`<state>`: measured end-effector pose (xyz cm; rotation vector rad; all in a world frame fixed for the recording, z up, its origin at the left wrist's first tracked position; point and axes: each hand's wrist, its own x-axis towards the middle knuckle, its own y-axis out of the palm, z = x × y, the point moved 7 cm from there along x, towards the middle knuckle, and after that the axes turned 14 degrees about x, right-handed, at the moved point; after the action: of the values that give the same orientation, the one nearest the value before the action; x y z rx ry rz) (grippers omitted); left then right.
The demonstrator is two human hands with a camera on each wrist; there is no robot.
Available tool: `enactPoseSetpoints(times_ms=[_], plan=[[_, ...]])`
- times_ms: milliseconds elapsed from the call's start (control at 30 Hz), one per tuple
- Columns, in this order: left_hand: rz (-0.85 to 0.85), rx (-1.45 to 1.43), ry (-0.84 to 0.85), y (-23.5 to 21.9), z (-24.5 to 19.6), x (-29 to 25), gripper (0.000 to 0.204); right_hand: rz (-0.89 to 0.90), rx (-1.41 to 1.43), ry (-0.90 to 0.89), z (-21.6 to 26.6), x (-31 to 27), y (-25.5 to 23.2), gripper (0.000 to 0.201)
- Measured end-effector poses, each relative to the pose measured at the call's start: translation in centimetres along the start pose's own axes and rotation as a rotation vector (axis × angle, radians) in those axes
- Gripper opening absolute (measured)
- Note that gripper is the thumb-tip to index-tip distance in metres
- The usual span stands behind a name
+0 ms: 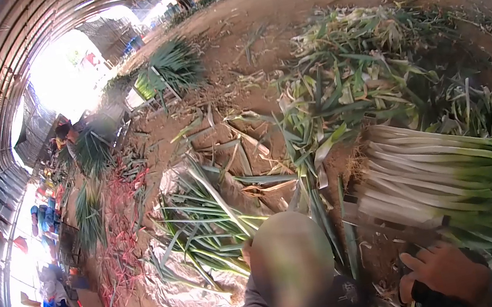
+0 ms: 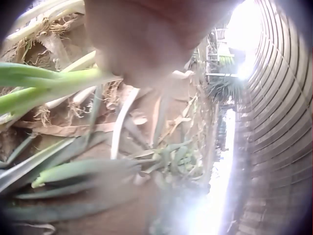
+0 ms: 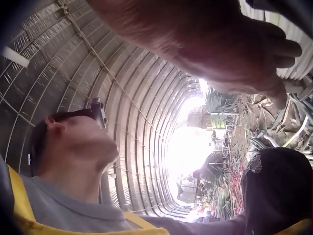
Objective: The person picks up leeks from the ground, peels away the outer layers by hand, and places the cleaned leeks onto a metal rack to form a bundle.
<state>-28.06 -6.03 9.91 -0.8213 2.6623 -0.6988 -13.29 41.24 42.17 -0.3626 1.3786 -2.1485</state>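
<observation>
Hands are working low: the right hand (image 1: 446, 271) is resting with fingers loosely bent, empty, beside the leek bundle (image 1: 454, 179); the left hand (image 2: 146, 36) is blurred, grip impossible to tell, over loose leeks (image 1: 206, 226). Better to grasp stalks near the roots, keeping them aligned. Trimmings (image 1: 351, 76) are lying beyond.

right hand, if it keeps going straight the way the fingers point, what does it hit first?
Probably the bundle of leeks. In the head view the right hand sits just below it, fingers aimed up toward the white stalks, with nothing visible between. Depth is unclear, so it could pass over the stalks.
</observation>
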Motion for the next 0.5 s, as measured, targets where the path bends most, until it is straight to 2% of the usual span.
enactPoseSetpoints(times_ms=[67,100,200,267,333,500], plan=[[-0.093,-0.131,0.113,-3.4,-5.7,-0.7,0.017,-0.011,0.031,-0.056,0.0,-1.3,0.7,0.049],[-0.103,-0.158,0.184,-5.2,-8.3,-1.0,0.016,-0.011,0.069,-0.112,0.3,-1.8,1.1,0.056],[-0.078,-0.313,0.302,-10.4,-16.9,-4.5,0.014,0.007,0.134,-0.152,1.5,-2.0,0.5,0.055],[-0.091,-0.43,0.451,-13.1,-22.3,-7.5,0.021,-0.156,0.242,-0.207,1.8,-1.5,-0.5,0.058],[-0.056,-0.482,0.553,-15.7,-28.2,-12.3,0.023,-0.323,0.201,-0.289,4.2,-0.1,-2.5,0.063],[0.054,-0.721,0.604,-18.3,-36.5,-22.7,0.015,-0.738,0.03,-0.436,12.2,2.4,-8.3,0.079]])
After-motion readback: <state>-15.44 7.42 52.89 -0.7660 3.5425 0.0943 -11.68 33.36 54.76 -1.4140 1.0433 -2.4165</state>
